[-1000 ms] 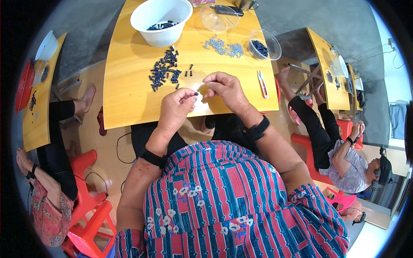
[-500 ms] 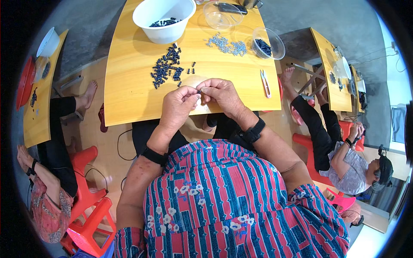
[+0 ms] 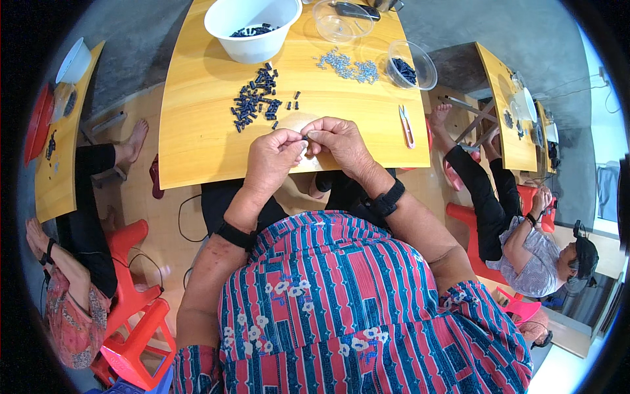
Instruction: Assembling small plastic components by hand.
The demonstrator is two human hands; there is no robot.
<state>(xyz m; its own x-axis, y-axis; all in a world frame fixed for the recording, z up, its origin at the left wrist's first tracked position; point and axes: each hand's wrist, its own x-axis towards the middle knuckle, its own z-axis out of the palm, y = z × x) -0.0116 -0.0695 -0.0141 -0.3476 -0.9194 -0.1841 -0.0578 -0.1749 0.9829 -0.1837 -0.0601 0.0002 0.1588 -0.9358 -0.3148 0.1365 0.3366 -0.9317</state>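
Note:
Just above the near table edge, my left hand [image 3: 270, 157] and my right hand [image 3: 338, 146] meet with fingertips pinched. Between them is a small black cylindrical part [image 3: 304, 138], mostly hidden by the fingers. Beyond my left hand lies a loose pile of black cylindrical parts [image 3: 248, 105], with a few single ones [image 3: 297, 96] to its right. Small clear pieces [image 3: 344, 64] are spread farther back on the right. To the right of my right hand rests a pair of thread snips [image 3: 407, 127] with pale red handles.
A white bowl [image 3: 252, 47] with black parts stands at the back left of the wooden table [image 3: 197, 144]. A clear tub [image 3: 428, 73] holds more black parts; a clear lid or dish [image 3: 341, 29] sits near a dark phone [image 3: 357, 11]. People sit at tables on both sides.
The whole view has shifted very slightly. Both hands keep their pinch at the same place, and the piles look unchanged.

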